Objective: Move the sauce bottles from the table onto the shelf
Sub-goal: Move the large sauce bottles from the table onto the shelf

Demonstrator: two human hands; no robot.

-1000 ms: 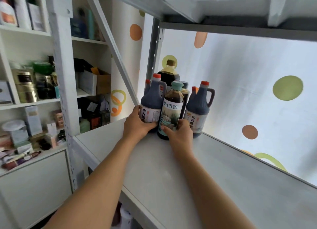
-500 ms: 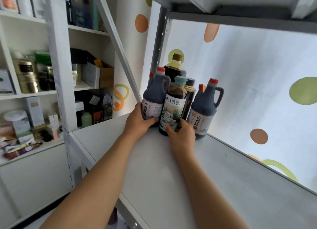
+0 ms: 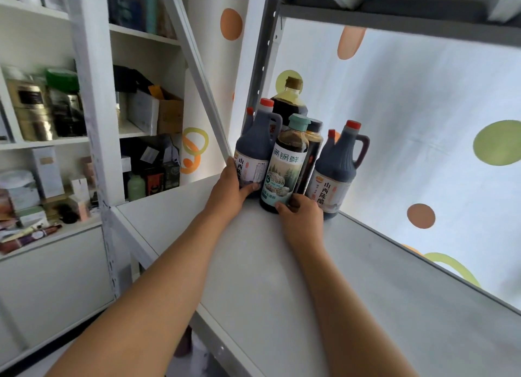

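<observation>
Several dark sauce bottles stand bunched in the far left corner of the white shelf board (image 3: pixel 324 278). My left hand (image 3: pixel 229 191) grips the base of a handled red-capped jug (image 3: pixel 258 148) at the left of the group. My right hand (image 3: pixel 301 218) holds the bottom of the teal-capped bottle (image 3: pixel 286 165) in front. A second red-capped jug (image 3: pixel 338 165) stands to the right, apart from both hands. A tall bottle with a brown cap (image 3: pixel 290 97) and a slim dark bottle (image 3: pixel 311 153) stand behind, partly hidden.
A grey upright post (image 3: pixel 260 63) and a slanted white brace (image 3: pixel 197 71) border the corner. The shelf above (image 3: pixel 394 18) hangs low overhead. A dotted curtain (image 3: pixel 423 122) backs the shelf. White cabinets (image 3: pixel 36 139) full of boxes and jars stand at the left.
The view has drawn closer and tilted slightly. Both hands stay on the same two bottles, which have barely shifted toward the corner.
</observation>
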